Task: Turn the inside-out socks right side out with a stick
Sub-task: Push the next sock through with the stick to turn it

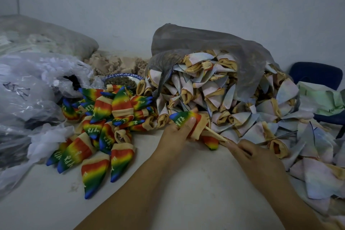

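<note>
Sock between rainbow pile, pale heap

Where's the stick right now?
In the head view, the stick lies just right of centre, its far end inside the rainbow sock that the left hand grips, its near end held by the right hand.

Both bare forearms come in from the bottom edge, angling toward each other. The left grip is further forward, thumb pressed down on the sock and fingers tucked under it. The right grip is just beside it, knuckles up, fingers curled round the stick.
</note>
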`<state>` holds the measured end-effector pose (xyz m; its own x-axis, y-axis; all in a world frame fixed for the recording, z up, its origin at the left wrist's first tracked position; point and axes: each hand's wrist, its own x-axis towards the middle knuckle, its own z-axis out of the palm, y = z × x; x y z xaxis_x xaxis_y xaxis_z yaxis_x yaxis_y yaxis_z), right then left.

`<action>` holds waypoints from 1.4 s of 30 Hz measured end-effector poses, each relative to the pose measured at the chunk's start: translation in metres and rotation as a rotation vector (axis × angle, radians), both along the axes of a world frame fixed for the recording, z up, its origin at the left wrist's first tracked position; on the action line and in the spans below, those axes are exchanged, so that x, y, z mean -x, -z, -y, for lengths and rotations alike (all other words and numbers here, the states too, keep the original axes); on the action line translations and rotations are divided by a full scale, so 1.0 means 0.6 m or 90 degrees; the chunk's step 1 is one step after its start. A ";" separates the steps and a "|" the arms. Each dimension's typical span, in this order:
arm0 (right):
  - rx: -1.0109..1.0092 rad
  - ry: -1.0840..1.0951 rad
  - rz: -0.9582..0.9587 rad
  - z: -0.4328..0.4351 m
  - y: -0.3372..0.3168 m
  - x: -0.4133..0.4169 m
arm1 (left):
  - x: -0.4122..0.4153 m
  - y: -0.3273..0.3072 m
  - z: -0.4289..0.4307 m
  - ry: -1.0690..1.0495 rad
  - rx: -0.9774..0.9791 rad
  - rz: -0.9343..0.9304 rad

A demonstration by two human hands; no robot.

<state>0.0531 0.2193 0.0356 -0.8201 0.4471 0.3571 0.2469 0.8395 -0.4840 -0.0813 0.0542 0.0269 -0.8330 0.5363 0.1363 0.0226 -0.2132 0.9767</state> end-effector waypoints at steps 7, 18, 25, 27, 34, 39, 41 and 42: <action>0.048 -0.002 0.004 0.014 0.003 -0.003 | -0.018 0.004 -0.003 0.089 0.033 0.016; 0.216 -0.012 -0.018 0.042 0.005 0.004 | -0.036 -0.009 -0.010 0.035 0.117 -0.126; 0.186 -0.006 -0.016 0.031 0.005 0.004 | -0.031 0.005 -0.008 0.038 0.125 -0.093; 0.165 0.000 -0.016 0.026 0.006 0.004 | -0.032 0.003 -0.010 0.048 0.110 -0.066; 0.121 0.024 0.022 0.012 0.013 0.006 | -0.015 0.011 -0.010 -0.089 0.086 0.026; 0.135 -0.009 0.110 -0.018 0.008 -0.007 | 0.010 0.001 0.010 -0.183 -0.041 0.181; 0.166 -0.006 0.085 -0.025 0.003 -0.009 | 0.017 -0.005 0.015 -0.202 -0.085 0.215; 0.189 0.003 0.050 -0.023 0.000 -0.008 | 0.015 -0.007 0.015 -0.193 -0.084 0.214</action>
<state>0.0582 0.2329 0.0358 -0.8376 0.5263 0.1460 0.2968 0.6630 -0.6873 -0.0905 0.0452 0.0310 -0.9591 0.2578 -0.1167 -0.2092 -0.3684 0.9058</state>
